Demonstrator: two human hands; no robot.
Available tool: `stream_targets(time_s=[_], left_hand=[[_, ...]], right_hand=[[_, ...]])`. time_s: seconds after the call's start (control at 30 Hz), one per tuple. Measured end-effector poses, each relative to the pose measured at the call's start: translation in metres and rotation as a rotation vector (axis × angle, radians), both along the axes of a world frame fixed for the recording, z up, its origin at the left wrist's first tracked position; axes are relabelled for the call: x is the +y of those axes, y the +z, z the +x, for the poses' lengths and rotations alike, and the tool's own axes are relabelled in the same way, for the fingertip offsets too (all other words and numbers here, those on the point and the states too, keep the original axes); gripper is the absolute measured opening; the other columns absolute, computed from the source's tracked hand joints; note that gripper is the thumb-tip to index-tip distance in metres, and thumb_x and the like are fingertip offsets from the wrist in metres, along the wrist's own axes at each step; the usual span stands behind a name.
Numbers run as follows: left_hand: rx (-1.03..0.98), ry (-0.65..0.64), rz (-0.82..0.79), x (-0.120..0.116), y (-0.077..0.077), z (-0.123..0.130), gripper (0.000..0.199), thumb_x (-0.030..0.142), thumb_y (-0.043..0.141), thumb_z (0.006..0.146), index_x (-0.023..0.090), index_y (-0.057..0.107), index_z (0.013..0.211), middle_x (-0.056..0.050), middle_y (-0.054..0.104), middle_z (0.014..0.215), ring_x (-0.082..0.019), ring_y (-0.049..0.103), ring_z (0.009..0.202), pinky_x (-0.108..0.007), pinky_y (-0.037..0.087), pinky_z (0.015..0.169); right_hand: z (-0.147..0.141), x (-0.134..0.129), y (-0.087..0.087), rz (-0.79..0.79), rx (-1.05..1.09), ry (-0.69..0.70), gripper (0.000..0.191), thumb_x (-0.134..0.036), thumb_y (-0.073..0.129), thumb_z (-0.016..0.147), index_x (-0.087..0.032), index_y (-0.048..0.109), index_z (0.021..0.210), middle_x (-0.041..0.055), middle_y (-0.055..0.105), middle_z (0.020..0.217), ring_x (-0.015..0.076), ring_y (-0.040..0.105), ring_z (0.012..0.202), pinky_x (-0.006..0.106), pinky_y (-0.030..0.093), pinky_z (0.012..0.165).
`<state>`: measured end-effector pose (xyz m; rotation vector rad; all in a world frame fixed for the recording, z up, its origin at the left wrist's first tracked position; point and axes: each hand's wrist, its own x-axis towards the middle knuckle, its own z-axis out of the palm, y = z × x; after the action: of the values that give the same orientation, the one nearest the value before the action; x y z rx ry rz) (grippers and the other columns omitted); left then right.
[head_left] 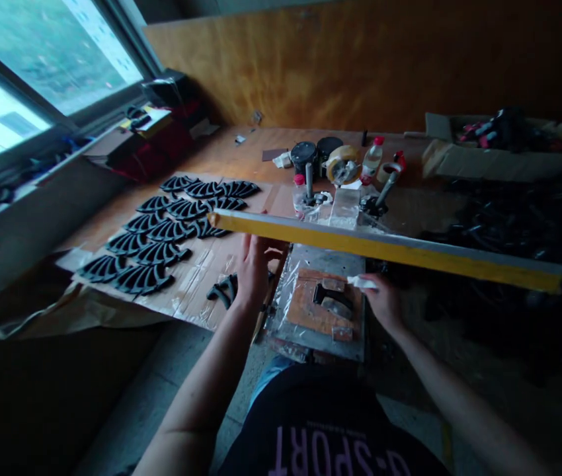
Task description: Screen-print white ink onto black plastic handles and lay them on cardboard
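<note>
My left hand (254, 274) is raised over the cardboard's right edge, fingers apart, with nothing visible in it; the yellow bar hides part of the fingertips. Just below it, a dark curved piece (224, 291) lies on the cardboard, partly covered by my wrist. My right hand (384, 301) is closed on a crumpled white cloth (361, 283) at the right side of a wooden block (305, 301). On that block rests a black handle-shaped piece (333, 297), which neither hand touches. Under the block is a metal plate (285, 330).
A long yellow bar (385, 250) crosses the view above my hands. Rows of black fan-shaped pieces (155, 251) lie on cardboard (201, 294) at left. Behind stand a tape roll (343, 165), bottles (373, 160) and black tubs (303, 156). Dark parts (509, 225) heap at right.
</note>
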<state>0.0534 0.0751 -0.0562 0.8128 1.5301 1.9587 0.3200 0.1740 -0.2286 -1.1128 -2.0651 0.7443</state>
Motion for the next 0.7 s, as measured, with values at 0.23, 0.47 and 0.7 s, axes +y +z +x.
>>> stream_targets(time_s=[0.23,0.47,0.7], left_hand=[[-0.154,-0.145,-0.179,-0.043,-0.05,-0.005,0.046,0.054,0.052,0.089,0.019,0.059,0.118,-0.002,0.063,0.075,-0.01,0.057,0.063,-0.019,0.046,0.054],[-0.211,-0.129,-0.256,-0.074,-0.08,-0.028,0.048,0.057,0.056,0.085,0.019,0.061,0.114,-0.002,0.064,0.077,-0.011,0.058,0.065,-0.019,0.046,0.056],[-0.228,-0.159,-0.298,-0.076,-0.089,-0.036,0.047,0.055,0.057,0.084,0.019,0.061,0.114,-0.002,0.063,0.077,-0.011,0.058,0.066,-0.02,0.046,0.056]], right_hand=[[-0.087,-0.071,-0.016,0.279,-0.255,0.445,0.037,-0.007,0.042,0.09,-0.015,0.065,0.118,0.0101,0.064,0.127,0.0232,0.054,0.126,0.047,0.039,0.111],[-0.083,-0.079,-0.032,0.274,-0.323,0.392,0.049,-0.004,0.037,0.089,-0.016,0.058,0.13,0.0083,0.057,0.136,0.0204,0.044,0.134,0.046,0.036,0.114],[-0.095,-0.071,-0.027,0.186,-0.356,0.333,0.05,-0.004,0.04,0.086,-0.013,0.058,0.131,0.0123,0.056,0.137,0.0234,0.046,0.133,0.048,0.037,0.113]])
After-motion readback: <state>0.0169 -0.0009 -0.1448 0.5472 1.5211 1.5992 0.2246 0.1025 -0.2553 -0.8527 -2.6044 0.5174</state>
